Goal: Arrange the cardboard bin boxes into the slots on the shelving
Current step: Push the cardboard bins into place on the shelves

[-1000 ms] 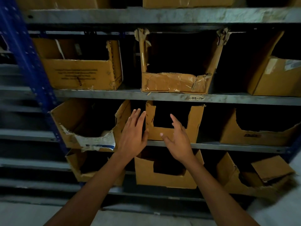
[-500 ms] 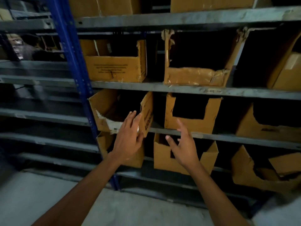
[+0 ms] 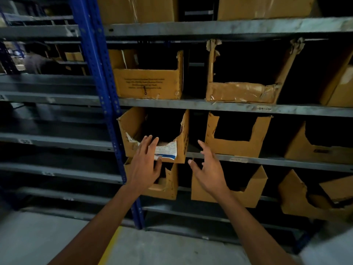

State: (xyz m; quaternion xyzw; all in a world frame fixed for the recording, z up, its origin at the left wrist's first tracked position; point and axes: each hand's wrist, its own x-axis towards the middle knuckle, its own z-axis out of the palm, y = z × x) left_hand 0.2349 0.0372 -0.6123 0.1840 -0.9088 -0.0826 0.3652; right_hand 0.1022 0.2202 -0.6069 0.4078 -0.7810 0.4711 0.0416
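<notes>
A torn cardboard bin box (image 3: 133,129) with a white label on its front lip sits crooked at the left end of the middle shelf (image 3: 267,160), its front sticking out over the edge. My left hand (image 3: 144,165) is raised in front of its lower front, fingers straight, holding nothing. My right hand (image 3: 209,169) hovers with spread fingers just right of that box, before the gap beside a second cut-out bin box (image 3: 236,146). More bin boxes fill the shelf above and the one below.
A blue perforated upright (image 3: 103,96) stands just left of the crooked box. Grey shelves to its left run back into the dark. A bin box (image 3: 166,188) sits under my left hand, another (image 3: 248,194) under my right. Grey floor with a yellow line lies below.
The view has swung left and the crooked box now lies ahead. Both hands have moved left from the middle box toward it, still open.
</notes>
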